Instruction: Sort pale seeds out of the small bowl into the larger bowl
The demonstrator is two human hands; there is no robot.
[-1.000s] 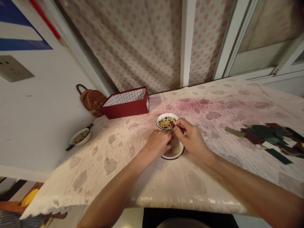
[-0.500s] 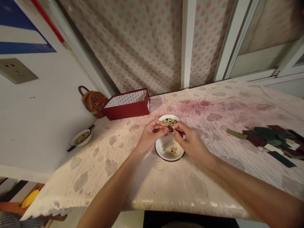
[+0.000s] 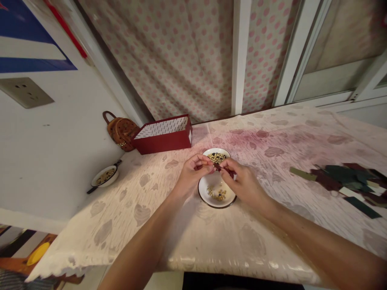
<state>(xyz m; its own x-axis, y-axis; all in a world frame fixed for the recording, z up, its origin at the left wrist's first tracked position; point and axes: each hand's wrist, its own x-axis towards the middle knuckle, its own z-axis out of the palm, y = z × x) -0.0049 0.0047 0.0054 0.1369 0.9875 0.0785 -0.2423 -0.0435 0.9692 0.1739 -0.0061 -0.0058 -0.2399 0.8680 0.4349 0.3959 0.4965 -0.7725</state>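
Note:
My left hand (image 3: 196,169) and my right hand (image 3: 238,173) meet over two white bowls, fingertips pinched together. Between them is a small dark brown piece (image 3: 217,166), its kind too small to make out; both hands grip it. Below the fingers lies the near white bowl (image 3: 203,196) with a dark rim, holding a few yellowish and dark bead-like bits (image 3: 217,193). Just behind, the far white bowl (image 3: 208,151) is fuller with similar yellow and black bits (image 3: 217,157); my fingers partly hide its front edge.
A dark red open box (image 3: 165,141) stands at the back left beside a brown mini backpack (image 3: 122,131). A handled white dish (image 3: 105,182) with more bits sits by the wall. Flat green, maroon and white pieces (image 3: 344,177) lie heaped at right on the patterned tablecloth (image 3: 130,233).
The whole view has shifted slightly. Both hands stay pinched over the bowls on the small brown piece, with only slight finger movement.

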